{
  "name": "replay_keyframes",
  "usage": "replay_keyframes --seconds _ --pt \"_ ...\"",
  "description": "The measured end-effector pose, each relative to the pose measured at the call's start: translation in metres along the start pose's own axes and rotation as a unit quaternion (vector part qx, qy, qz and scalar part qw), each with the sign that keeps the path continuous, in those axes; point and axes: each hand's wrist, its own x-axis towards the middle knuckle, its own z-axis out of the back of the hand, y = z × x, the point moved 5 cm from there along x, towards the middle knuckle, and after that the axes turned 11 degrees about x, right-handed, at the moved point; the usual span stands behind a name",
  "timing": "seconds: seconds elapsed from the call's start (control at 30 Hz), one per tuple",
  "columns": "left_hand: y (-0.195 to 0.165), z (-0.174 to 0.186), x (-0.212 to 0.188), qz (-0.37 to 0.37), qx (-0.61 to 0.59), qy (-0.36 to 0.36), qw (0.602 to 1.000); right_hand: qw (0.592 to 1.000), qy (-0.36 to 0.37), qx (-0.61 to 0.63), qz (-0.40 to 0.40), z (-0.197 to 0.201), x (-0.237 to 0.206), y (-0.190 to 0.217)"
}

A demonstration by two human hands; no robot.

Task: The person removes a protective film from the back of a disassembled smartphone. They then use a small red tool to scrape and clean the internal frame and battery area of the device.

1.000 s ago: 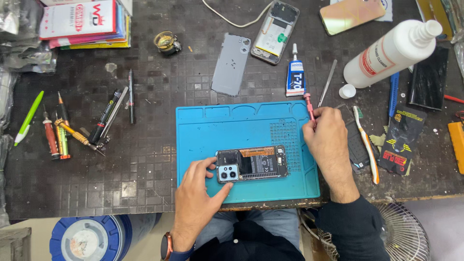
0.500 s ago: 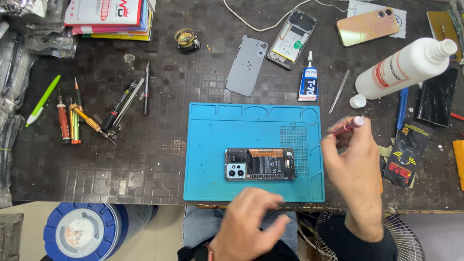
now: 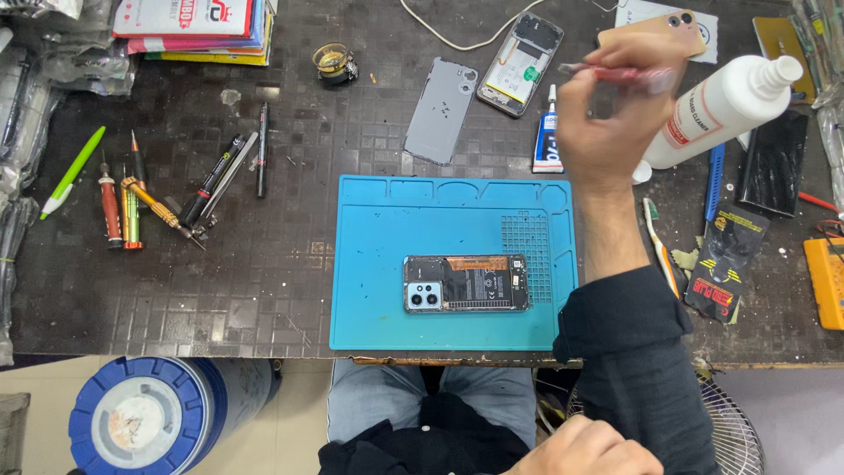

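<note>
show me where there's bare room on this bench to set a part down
The blue mat is bare left of the opened phone and above it. The dark bench between the screwdrivers and the mat is also free. It is crowded right of the mat, around the white bottle.

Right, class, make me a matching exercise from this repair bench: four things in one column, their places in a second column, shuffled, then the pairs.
1. opened phone
2. red-handled tool
3. white bottle
4. screwdrivers

A. left side of the bench
B. lying tilted beside the right hand
C. on the blue mat
D. held in the right hand

Pairs: 1-C, 2-D, 3-B, 4-A
</note>
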Motion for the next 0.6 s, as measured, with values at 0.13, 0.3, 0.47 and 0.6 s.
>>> replay_keyframes --seconds 0.13,0.3,0.47,0.6 --pt "0.007 0.014 -0.003 -0.011 -0.017 0.017 1.000 0.950 0.169 -0.225 0.132 -0.040 -0.005 -0.004" --pt "0.023 0.040 -0.007 -0.023 -0.050 0.046 0.997 0.988 0.067 -0.137 -0.019 -0.052 -0.020 -0.025" --pt "0.042 0.062 -0.009 -0.027 -0.099 0.066 0.992 0.985 0.010 0.073 -0.158 -0.060 -0.064 -0.009" --pt "0.046 0.080 -0.003 -0.028 -0.140 0.061 0.988 0.976 0.010 0.082 -0.200 -0.047 -0.126 0.044"
